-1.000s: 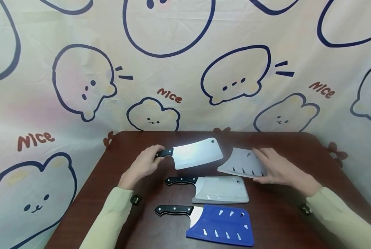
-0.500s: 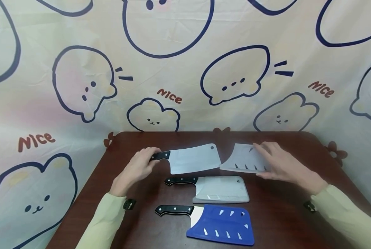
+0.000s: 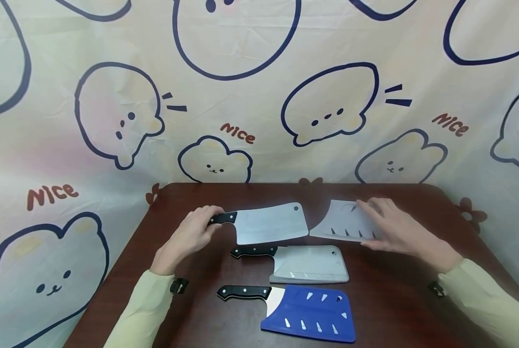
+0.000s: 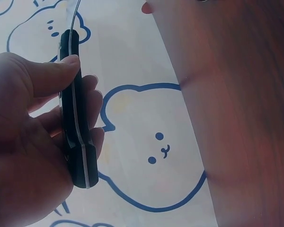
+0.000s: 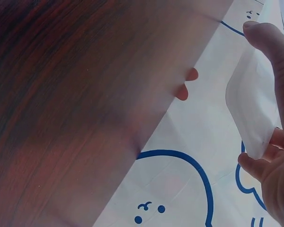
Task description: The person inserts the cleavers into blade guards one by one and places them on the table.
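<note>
My left hand (image 3: 191, 233) grips the black riveted handle (image 4: 75, 113) of a cleaver (image 3: 270, 224), its bare steel blade pointing right. A whitish slotted blade guard (image 3: 339, 222) is held by its far end in my right hand (image 3: 394, 229), thumb along one edge and fingers along the other. The guard's near lower corner meets the lower front corner of the cleaver's blade in the head view. In the right wrist view, the pale guard (image 5: 255, 99) sits between thumb and fingertips. The palm covers the guard's right end in the head view.
Nearer me on the brown table (image 3: 189, 309) lies a second cleaver (image 3: 254, 251) in a translucent white guard (image 3: 311, 265). In front of it lies a third cleaver (image 3: 244, 292) in a blue slotted guard (image 3: 309, 314). A cartoon-printed cloth (image 3: 259, 106) hangs behind the table.
My left hand has drawn the cleaver slightly left and toward me. The guard in my right hand has shifted slightly right and away, and its corner now meets the blade's corner.
</note>
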Motion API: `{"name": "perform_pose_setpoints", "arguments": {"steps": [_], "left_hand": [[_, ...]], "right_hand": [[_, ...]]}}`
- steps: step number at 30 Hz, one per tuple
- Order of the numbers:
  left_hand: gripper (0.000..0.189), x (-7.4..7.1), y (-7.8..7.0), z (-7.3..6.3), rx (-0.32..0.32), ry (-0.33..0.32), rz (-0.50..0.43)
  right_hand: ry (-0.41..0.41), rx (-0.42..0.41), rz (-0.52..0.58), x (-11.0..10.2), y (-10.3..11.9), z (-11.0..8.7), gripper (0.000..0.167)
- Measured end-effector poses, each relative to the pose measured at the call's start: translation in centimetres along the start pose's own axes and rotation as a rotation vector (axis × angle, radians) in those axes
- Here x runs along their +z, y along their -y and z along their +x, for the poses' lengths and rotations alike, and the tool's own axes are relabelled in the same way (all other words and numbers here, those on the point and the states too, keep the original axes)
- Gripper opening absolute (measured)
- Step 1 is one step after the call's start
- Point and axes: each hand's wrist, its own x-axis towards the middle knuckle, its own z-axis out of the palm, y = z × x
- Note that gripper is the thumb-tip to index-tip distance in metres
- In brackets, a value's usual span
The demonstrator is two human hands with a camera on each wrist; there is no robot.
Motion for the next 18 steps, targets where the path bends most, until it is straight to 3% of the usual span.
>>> {"name": "perform_pose_setpoints", "arguments": {"steps": [18], "left_hand": [[0.031,-0.65,0.08,0.01,0.028,-0.005,-0.012]], "right_hand": [[-0.003,-0.017,0.048,0.51,0.41,-0.13,0.104]]}}
